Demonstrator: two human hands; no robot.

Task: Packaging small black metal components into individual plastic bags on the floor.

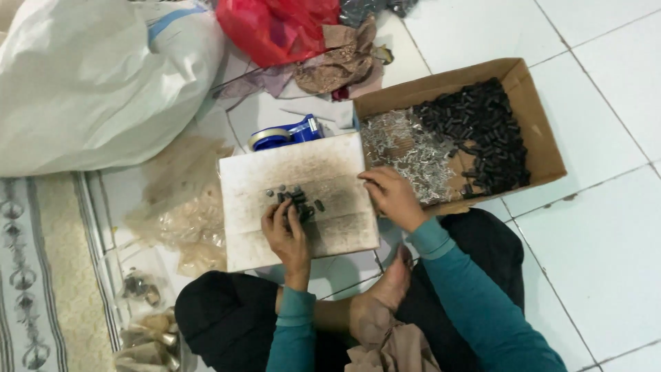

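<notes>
While our left hand [286,231] pinches small dark parts [297,200] on the white board [303,238] | right hand [392,196], fingers curled, holding unclear, at board's edge beside the cardboard box [544,148] | risk: a nudged board rolls parts onto the floor [606,241].

Single head-worn view looked almost straight down from above the seated person, fairly near, taking in lap, white board [299,200], cardboard box [530,117] and tiled floor [606,241].

white sack [82,83], red bag [275,27], blue tape dispenser [289,132], patterned mat [41,275].
</notes>
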